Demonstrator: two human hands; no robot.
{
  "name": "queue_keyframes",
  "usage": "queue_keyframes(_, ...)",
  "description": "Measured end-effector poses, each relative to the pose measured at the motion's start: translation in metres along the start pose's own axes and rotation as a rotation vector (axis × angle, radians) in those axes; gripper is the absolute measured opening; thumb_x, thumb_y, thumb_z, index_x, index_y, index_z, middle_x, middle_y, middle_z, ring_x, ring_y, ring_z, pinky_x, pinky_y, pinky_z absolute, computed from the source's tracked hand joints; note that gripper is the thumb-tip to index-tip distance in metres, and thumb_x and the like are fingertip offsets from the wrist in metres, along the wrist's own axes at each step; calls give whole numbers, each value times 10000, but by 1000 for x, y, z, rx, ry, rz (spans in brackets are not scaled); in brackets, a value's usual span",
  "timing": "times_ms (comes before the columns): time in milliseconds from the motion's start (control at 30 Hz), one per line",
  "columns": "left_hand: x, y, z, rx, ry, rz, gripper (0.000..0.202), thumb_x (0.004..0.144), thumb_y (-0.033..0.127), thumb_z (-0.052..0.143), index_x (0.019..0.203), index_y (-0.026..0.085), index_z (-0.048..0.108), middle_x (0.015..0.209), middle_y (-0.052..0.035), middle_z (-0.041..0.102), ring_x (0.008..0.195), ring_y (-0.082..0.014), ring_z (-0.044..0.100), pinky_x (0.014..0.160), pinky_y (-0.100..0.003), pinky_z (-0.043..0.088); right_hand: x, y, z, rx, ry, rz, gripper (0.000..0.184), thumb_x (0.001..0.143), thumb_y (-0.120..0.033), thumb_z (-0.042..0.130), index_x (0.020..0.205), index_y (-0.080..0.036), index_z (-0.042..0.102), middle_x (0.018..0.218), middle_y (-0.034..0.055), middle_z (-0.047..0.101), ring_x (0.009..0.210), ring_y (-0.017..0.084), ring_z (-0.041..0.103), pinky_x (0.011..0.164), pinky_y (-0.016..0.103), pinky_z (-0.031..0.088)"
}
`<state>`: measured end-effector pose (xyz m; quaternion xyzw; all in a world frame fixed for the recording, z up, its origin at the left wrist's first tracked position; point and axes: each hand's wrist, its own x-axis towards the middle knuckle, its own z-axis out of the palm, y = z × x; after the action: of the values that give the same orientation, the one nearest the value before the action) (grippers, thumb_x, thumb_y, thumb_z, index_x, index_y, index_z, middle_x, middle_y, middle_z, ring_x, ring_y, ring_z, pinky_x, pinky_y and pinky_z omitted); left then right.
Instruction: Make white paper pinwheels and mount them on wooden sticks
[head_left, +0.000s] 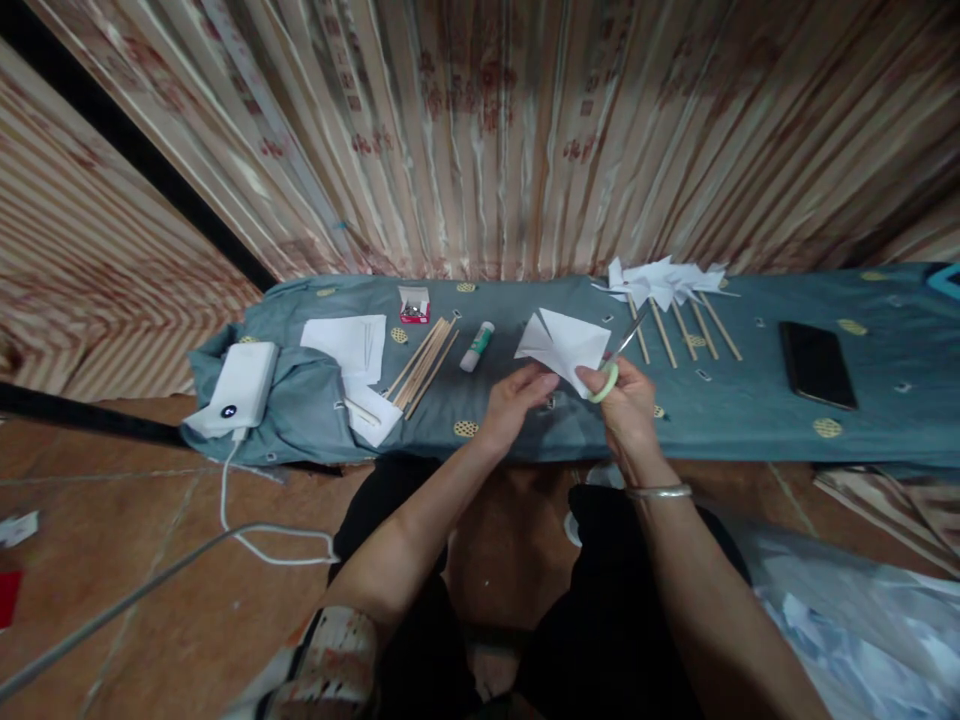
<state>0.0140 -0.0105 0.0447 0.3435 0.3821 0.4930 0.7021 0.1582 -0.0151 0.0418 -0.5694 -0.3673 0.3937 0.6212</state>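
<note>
Near the centre of the frame, a slit white paper square (577, 338) could tear or crease if the two hands pull unevenly, because the slits probably weaken its middle. The scissors (613, 378) point toward the upper right, so a careless twist could knock the paper-topped sticks (664, 282) just beyond. The left hand (516, 397), fingers half curled, grasps the paper's lower edge. The right hand (630, 402) is closed around the scissors' pale green handles, its thumb against the paper's lower right corner
</note>
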Motion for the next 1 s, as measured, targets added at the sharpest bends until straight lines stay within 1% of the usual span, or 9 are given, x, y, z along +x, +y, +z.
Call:
queue_keyframes(67,0,-6,5,29,-13,29,362,573,413,858,793,159,722,813,-36,714,797,-157,640,734,-257,470,-2,0,10,2,-30,-19,378,570,-442,795,813,-220,611,694,-21,699,672,170,639,653,295,491)
queue_keyframes(133,4,-8,6,17,52,54,321,588,407,846,660,150,668,701,-14,674,706,-129,611,714,-252,462,-4,-1,19,15,-56,-19,386,593,-449,778,853,-220,608,702,-15,705,682,173,647,661,297,497)
queue_keyframes(200,9,-6,5,-26,136,65,308,592,372,841,608,149,629,654,-4,649,649,-115,588,693,-252,462,-6,-2,28,34,-68,-6,405,593,-459,777,872,-221,606,730,-12,715,679,165,642,664,295,506)
queue_keyframes(267,13,-3,2,-80,185,72,266,579,316,842,673,148,658,696,-12,673,655,-122,599,680,-255,468,-6,-3,34,58,-76,14,429,565,-457,798,870,-221,609,761,-11,724,689,162,643,676,298,517)
queue_keyframes(400,15,2,-1,-130,208,92,317,560,271,837,815,147,696,795,-29,715,685,-141,619,640,-257,472,-6,-5,39,88,-109,44,452,541,-452,826,874,-223,623,724,-17,710,705,179,656,688,313,524)
queue_keyframes(633,14,8,-9,-51,258,118,388,535,302,851,854,149,691,814,-34,719,659,-141,621,566,-240,446,-15,-5,27,32,-195,66,461,541,-510,851,845,-235,642,672,-35,670,643,146,604,615,264,477)
queue_keyframes(767,17,16,-19,-41,297,163,371,518,311,848,801,141,679,769,-29,707,626,-133,603,526,-229,430,-21,-4,17,-37,-332,143,505,590,-583,822,895,-214,660,695,-3,691,656,152,623,621,265,479)
queue_keyframes(900,20,24,-25,-26,320,193,397,513,328,845,824,139,688,812,-41,722,644,-136,609,518,-221,427,-30,-3,10,-130,-562,226,539,664,-631,755,974,-197,672,792,43,732,722,173,657,666,286,504)
queue_keyframes(1000,22,27,-27,-16,325,195,393,506,333,841,811,138,690,794,-40,718,639,-141,611,509,-222,430,-35,-2,8,-175,-723,267,526,686,-621,745,977,-185,691,803,41,721,710,158,632,673,287,502)
